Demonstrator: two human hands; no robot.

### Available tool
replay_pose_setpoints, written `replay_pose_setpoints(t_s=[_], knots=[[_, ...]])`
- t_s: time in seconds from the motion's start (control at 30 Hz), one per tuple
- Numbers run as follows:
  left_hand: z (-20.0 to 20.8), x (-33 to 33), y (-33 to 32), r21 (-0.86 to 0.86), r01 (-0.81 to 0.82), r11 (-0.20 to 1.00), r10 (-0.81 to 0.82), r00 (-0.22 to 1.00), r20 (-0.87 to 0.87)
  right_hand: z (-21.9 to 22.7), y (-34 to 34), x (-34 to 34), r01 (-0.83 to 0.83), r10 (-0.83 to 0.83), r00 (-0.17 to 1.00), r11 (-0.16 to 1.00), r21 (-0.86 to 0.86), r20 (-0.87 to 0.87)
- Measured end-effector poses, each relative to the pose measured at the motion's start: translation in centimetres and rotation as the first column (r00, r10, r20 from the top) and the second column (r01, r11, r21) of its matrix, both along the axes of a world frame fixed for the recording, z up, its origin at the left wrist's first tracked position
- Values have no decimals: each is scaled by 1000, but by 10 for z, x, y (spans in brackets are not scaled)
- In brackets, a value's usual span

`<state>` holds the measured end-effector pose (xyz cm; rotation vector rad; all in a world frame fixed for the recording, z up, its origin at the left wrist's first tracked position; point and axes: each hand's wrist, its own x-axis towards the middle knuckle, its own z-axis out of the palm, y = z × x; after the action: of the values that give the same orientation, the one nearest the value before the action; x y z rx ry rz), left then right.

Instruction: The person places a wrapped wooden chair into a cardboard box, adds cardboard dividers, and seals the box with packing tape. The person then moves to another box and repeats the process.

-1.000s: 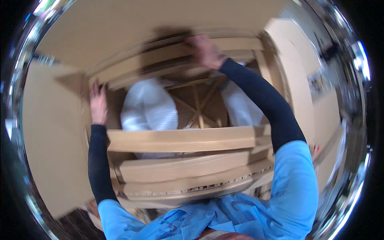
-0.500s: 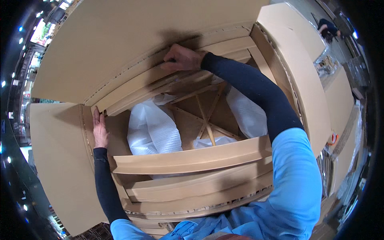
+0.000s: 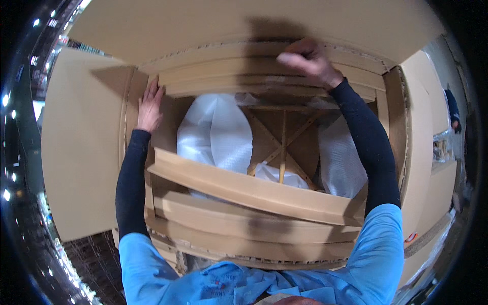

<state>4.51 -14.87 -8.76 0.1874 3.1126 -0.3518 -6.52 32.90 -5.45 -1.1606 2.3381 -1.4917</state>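
A large open cardboard box [image 3: 394, 109] lies before me. My left hand [image 3: 151, 109] rests with its fingers stretched against the left end of the far cardboard strips [image 3: 203, 76], just inside the box's left wall. Over the right part of those strips is my right hand [image 3: 312, 63], its fingers curled in and its thumb pointing left, with nothing visible in it. Inside, a wooden frame with crossed bars [image 3: 283, 142] stands between two bulges wrapped in white foam, the left wrapped piece [image 3: 213, 132] and the right wrapped piece [image 3: 340, 157]. A loose cardboard channel [image 3: 254, 193] lies aslant across the near side.
Folded-out flaps surround the box: a left flap [image 3: 76, 147], a far flap [image 3: 254, 20] and a right flap [image 3: 424, 101]. A tape roll [image 3: 410, 237] and stacked cardboard [image 3: 437, 188] are to the right. Another person [image 3: 452, 109] shows at the far right.
My right hand has moved right along the far strips. My left hand has shifted slightly off the corner. The near channel now slants down to the right. The whole view has turned.
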Motion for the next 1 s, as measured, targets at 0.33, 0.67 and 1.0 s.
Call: replay_pose_setpoints(t_s=[0.33,0.67,1.0], knots=[[-9,-8,-35,395,48,918,-66,997,31,-36,-34,51,131,-123,926,991,1,356],[110,99,20,450,492,746,-323,857,-401,11,-32,231,-429,-55,365,876,220,929],[117,241,17,360,613,703,-559,790,-252,56,6,280,-429,-13,57,902,36,998]])
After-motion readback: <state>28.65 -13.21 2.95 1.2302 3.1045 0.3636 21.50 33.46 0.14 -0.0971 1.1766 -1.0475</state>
